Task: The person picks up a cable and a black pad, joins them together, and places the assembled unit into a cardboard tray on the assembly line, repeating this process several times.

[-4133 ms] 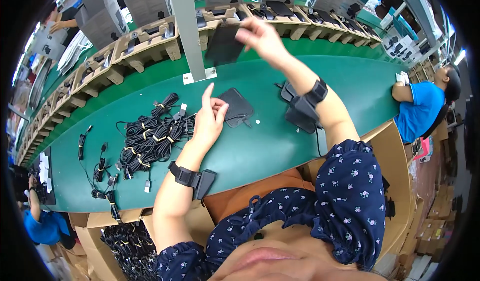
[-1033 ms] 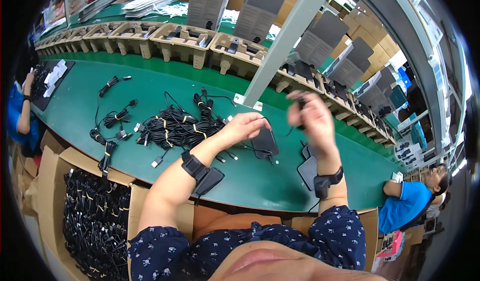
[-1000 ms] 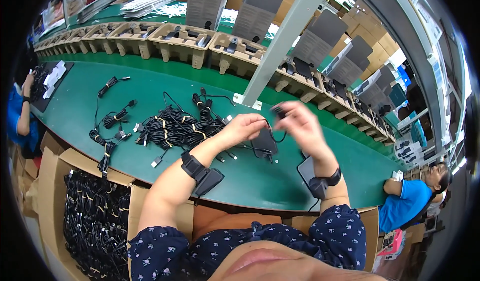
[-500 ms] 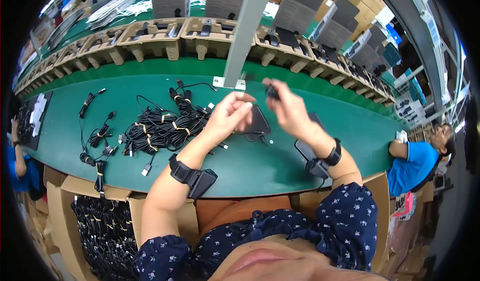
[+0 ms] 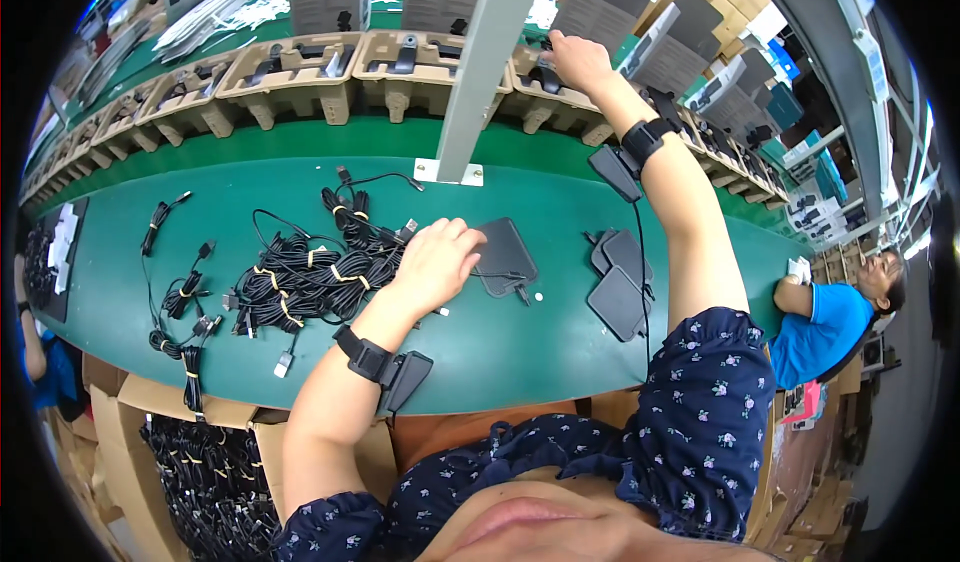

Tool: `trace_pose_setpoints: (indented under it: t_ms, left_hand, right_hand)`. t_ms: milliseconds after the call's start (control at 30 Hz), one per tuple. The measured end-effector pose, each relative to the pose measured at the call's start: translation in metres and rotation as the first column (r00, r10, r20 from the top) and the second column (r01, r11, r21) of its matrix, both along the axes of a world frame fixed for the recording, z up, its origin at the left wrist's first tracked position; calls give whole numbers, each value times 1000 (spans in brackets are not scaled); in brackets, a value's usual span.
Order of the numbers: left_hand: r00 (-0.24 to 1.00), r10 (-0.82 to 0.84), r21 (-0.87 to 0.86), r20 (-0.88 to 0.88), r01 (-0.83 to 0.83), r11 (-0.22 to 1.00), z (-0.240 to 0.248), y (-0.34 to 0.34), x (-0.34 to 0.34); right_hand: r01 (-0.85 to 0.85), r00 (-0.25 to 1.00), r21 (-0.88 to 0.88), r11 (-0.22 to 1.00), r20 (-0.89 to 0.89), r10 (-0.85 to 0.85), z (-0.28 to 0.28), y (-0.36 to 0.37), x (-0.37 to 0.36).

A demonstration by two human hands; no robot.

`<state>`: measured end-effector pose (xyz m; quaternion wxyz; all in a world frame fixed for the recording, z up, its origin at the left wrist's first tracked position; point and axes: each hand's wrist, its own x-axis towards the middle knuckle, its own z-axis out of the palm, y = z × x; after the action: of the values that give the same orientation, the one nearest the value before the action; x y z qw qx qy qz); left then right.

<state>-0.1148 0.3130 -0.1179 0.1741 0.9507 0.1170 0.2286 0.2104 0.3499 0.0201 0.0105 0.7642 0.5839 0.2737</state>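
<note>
My left hand [image 5: 440, 259] lies at the right edge of a heap of black cables [image 5: 310, 282], bundled with tan bands. Its fingers are loosely bent and apart, holding nothing I can see. Just right of it is a dark flat rectangular pad [image 5: 503, 257] with a short cable end on its lower edge. My right arm stretches forward. My right hand [image 5: 580, 59] is over a brown moulded tray [image 5: 540, 112] past the post, its fingers curled down at dark parts there; what they grip, if anything, is hidden.
A grey metal post [image 5: 468, 112] rises between my hands. Several dark flat pads [image 5: 617, 297] lie on the green table [image 5: 500, 362] at the right. Loose cable bundles [image 5: 180, 292] lie at the left, above a carton of cables [image 5: 210, 472]. A co-worker in blue [image 5: 830, 322] sits at right.
My right hand has moved forward from above the table to the tray, taking along a small black thing. My left hand has lowered toward the cable heap and the pad.
</note>
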Motion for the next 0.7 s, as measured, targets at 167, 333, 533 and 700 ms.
trace_pose_setpoints:
  t_ms: [167, 333, 533, 700]
  left_hand:
    - [998, 60, -7, 7, -60, 998, -8, 6, -19]
    - [989, -77, 11, 127, 77, 997, 6, -10, 27]
    - [997, 75, -1, 14, -75, 997, -13, 3, -24]
    - [999, -1, 4, 52, 1, 1000, -3, 5, -4]
  right_hand:
    - [84, 980, -453, 887, -123, -155, 2, 62, -43]
    - [-53, 971, -151, 987, -240, 15, -42, 95, 134]
    - [290, 674, 190, 938, -737, -59, -96, 115, -11]
    - [255, 892, 220, 942, -430, -141, -70, 74, -1]
